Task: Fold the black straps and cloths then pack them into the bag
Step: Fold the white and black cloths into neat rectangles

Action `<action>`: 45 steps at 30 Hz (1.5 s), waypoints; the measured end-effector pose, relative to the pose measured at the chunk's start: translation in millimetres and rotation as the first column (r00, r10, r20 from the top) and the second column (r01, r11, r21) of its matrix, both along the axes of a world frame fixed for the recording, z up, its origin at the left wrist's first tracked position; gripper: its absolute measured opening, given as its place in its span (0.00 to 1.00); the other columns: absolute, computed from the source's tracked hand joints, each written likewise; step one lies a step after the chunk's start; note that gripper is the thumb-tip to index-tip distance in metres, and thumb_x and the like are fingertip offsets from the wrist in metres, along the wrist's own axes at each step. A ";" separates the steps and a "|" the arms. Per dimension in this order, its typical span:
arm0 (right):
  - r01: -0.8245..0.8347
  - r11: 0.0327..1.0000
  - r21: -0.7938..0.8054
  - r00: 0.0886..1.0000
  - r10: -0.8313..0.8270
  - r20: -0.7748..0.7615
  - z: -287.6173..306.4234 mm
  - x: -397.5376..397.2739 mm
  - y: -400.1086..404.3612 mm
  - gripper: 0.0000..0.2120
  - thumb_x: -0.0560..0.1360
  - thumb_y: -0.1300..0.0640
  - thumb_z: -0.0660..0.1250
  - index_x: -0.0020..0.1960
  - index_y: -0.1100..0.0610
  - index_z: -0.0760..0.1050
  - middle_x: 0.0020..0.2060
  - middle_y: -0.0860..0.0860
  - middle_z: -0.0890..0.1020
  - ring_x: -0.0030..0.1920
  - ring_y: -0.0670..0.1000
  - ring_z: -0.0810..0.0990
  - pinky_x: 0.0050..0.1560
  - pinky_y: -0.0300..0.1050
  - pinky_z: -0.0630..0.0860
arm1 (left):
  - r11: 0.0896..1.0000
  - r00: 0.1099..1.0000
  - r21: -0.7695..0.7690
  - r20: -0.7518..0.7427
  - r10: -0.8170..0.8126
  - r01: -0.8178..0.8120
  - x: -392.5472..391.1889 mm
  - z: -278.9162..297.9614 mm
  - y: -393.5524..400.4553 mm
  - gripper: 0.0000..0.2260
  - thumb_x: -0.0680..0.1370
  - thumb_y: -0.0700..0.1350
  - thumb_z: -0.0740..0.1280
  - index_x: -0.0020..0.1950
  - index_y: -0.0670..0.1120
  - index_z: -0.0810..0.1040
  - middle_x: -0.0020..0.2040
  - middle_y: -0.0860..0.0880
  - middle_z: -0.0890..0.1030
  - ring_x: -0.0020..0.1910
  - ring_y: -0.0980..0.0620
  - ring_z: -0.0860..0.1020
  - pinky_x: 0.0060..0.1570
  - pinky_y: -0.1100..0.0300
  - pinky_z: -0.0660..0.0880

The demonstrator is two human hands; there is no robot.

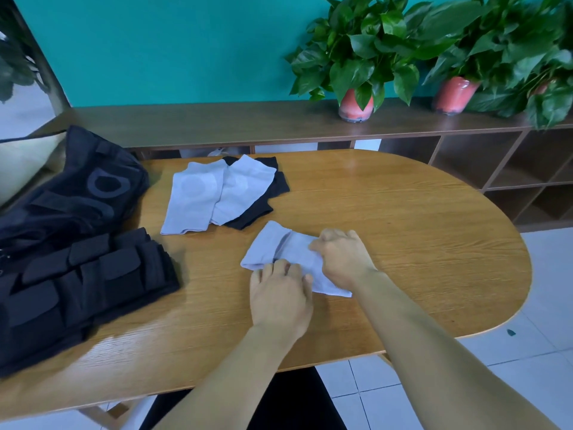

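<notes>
grey cloth (280,246) mid-desk: soft, light, limp | right hand (342,259) fingers pinch its folded edge | left hand (279,296) fingers flat, pressing | best gripped at corners

wall (155,51) showing teal; wooden shelf unit (465,156) running beneath it, carrying potted plants (356,57); oval wooden table (403,243) standing on white tiled floor (542,290)

Left hand (280,297): palm down, fingers slightly curled with tips pressing forward, bare forearm running back toward the body. Right hand (342,260): just ahead and right of the left hand, knuckles up, fingers curled into a pinching grip, bare forearm extended. The 2 hands nearly touch.
</notes>
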State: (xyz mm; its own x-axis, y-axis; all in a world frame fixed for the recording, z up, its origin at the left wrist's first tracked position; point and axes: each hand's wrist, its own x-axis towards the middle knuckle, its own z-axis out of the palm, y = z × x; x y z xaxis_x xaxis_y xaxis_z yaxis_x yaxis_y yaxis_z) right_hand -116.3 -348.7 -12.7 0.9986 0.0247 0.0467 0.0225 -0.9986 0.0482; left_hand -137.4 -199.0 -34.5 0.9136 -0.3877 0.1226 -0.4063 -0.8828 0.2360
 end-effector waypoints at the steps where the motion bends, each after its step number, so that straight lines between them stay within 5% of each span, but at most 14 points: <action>1: 0.001 1.000 0.002 1.000 -0.001 0.004 -0.8 -1.2 1.0 0.20 0.75 0.64 0.57 0.64 0.52 0.74 0.58 0.51 0.72 0.59 0.52 0.70 0.56 0.46 0.63 | 1.000 1.000 0.026 0.007 -0.004 0.004 3.9 0.2 3.1 0.18 0.83 0.56 0.47 0.63 0.53 0.72 0.63 0.54 0.73 0.63 0.51 0.69 0.64 0.55 0.59; 11: 0.088 0.993 0.073 0.993 -0.093 0.069 -17.3 -49.5 18.6 0.13 0.69 0.69 0.59 0.51 0.61 0.73 0.53 0.57 0.72 0.54 0.58 0.71 0.45 0.46 0.60 | 0.963 0.978 0.171 -0.044 -0.202 0.206 35.8 8.4 29.5 0.16 0.79 0.55 0.57 0.66 0.54 0.70 0.65 0.58 0.72 0.67 0.55 0.68 0.74 0.46 0.40; 14: 0.127 0.988 0.091 0.976 -0.141 0.164 -25.7 -62.7 31.9 0.11 0.57 0.71 0.65 0.37 0.61 0.73 0.40 0.57 0.75 0.41 0.60 0.76 0.37 0.46 0.63 | 0.940 0.959 0.191 -0.072 -0.275 0.284 42.6 12.9 39.5 0.14 0.80 0.54 0.58 0.65 0.54 0.69 0.65 0.59 0.72 0.67 0.56 0.68 0.72 0.42 0.36; 18: 0.161 0.980 0.115 0.938 -0.189 0.291 -31.4 -80.6 50.3 0.09 0.51 0.68 0.61 0.29 0.59 0.71 0.32 0.54 0.74 0.30 0.57 0.73 0.31 0.43 0.61 | 0.911 0.928 0.179 -0.087 -0.362 0.372 48.6 14.3 53.0 0.14 0.80 0.52 0.58 0.67 0.55 0.68 0.69 0.60 0.70 0.70 0.58 0.66 0.71 0.42 0.34; 24: 0.195 0.968 0.156 0.913 -0.238 0.332 -38.5 -94.4 65.5 0.14 0.47 0.69 0.69 0.31 0.59 0.74 0.34 0.54 0.77 0.32 0.57 0.75 0.30 0.46 0.71 | 0.883 0.897 0.159 -0.078 -0.435 0.442 48.9 14.2 60.8 0.15 0.82 0.49 0.58 0.69 0.54 0.67 0.71 0.59 0.68 0.72 0.58 0.63 0.72 0.46 0.35; 27: 0.187 0.960 0.210 0.894 -0.254 0.369 -35.7 -94.5 63.7 0.10 0.53 0.67 0.61 0.32 0.59 0.76 0.37 0.53 0.79 0.34 0.57 0.76 0.32 0.47 0.70 | 0.887 0.889 0.073 0.008 -0.458 0.456 43.1 9.2 63.2 0.13 0.82 0.49 0.58 0.66 0.55 0.72 0.68 0.60 0.72 0.70 0.59 0.65 0.71 0.50 0.37; 30: 0.151 0.962 0.227 0.872 -0.238 0.428 -24.5 -94.9 52.4 0.18 0.56 0.67 0.58 0.41 0.58 0.81 0.42 0.52 0.82 0.38 0.57 0.78 0.34 0.46 0.71 | 0.884 0.886 -0.106 0.152 -0.439 0.456 34.9 4.1 68.2 0.08 0.81 0.50 0.63 0.58 0.54 0.78 0.60 0.61 0.77 0.64 0.58 0.72 0.70 0.56 0.43; 33: 0.039 0.977 0.210 0.867 -0.137 0.479 -13.3 -97.4 39.1 0.23 0.64 0.63 0.54 0.50 0.56 0.83 0.44 0.49 0.83 0.43 0.56 0.80 0.39 0.46 0.72 | 0.848 0.870 -0.196 0.140 -0.473 0.493 24.3 2.2 74.0 0.13 0.75 0.60 0.66 0.55 0.55 0.79 0.55 0.61 0.79 0.59 0.62 0.73 0.68 0.60 0.45; 40: -0.082 0.973 0.217 0.966 0.024 0.258 -24.1 -109.3 31.8 0.21 0.60 0.56 0.65 0.52 0.54 0.83 0.50 0.49 0.83 0.52 0.54 0.81 0.54 0.47 0.73 | 0.853 0.868 -0.158 0.082 -0.490 0.497 15.5 -5.9 81.2 0.14 0.72 0.59 0.72 0.55 0.56 0.81 0.56 0.63 0.79 0.60 0.64 0.72 0.66 0.62 0.45; 45: -0.034 0.955 0.295 0.982 -0.022 0.185 -24.5 -112.2 28.7 0.24 0.63 0.54 0.61 0.57 0.55 0.81 0.57 0.49 0.81 0.57 0.54 0.78 0.59 0.47 0.69 | 0.860 0.856 -0.087 0.188 -0.481 0.502 14.6 -8.1 77.5 0.08 0.73 0.54 0.63 0.42 0.55 0.81 0.44 0.62 0.82 0.47 0.61 0.79 0.64 0.61 0.51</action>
State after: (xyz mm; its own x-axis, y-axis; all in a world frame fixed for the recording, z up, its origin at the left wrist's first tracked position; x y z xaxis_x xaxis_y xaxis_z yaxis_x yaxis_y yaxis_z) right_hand -228.5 -320.0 -37.3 0.9717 -0.0121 0.2358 0.0475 -0.9683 -0.2454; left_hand -122.8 -121.6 -42.6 0.5729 -0.7525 0.3249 -0.8196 -0.5242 0.2311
